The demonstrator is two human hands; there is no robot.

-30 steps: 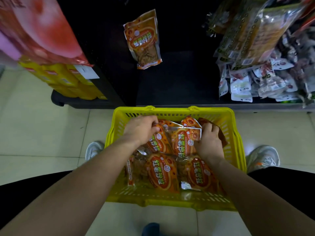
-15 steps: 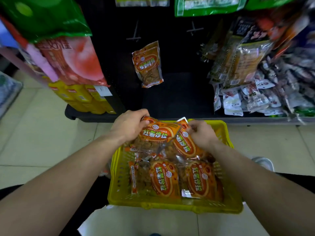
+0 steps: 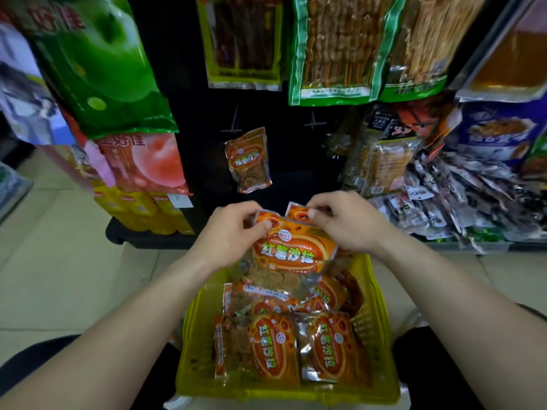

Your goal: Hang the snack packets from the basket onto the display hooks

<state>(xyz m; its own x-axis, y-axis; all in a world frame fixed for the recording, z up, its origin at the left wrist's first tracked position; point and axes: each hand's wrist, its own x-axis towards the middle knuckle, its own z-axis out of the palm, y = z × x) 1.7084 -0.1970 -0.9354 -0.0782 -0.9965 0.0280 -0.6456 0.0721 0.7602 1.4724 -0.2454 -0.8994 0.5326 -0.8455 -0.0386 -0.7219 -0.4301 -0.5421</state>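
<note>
Got one packet [image 3: 293, 253] lifted over the far end of the basket [image 3: 381, 335], held by its top edge. My left hand [image 3: 228, 235] pinches the top left corner and my right hand [image 3: 346, 223] pinches the top right, fingers [image 3: 312, 214] curled onto the seal. A second packet [image 3: 297, 211] pokes up just behind it by my right thumb. The other packets [image 3: 273, 350] lie in the basket below. The hung packet [image 3: 248, 161] dangles from a hook [image 3: 233, 125] on the black panel ahead.

Left hand [image 3: 228, 235] and right hand [image 3: 346, 223] pinching top edge of orange snack packets [image 3: 293, 251] above yellow basket [image 3: 381, 344], one packet on display hook [image 3: 248, 161], black panel behind
</note>
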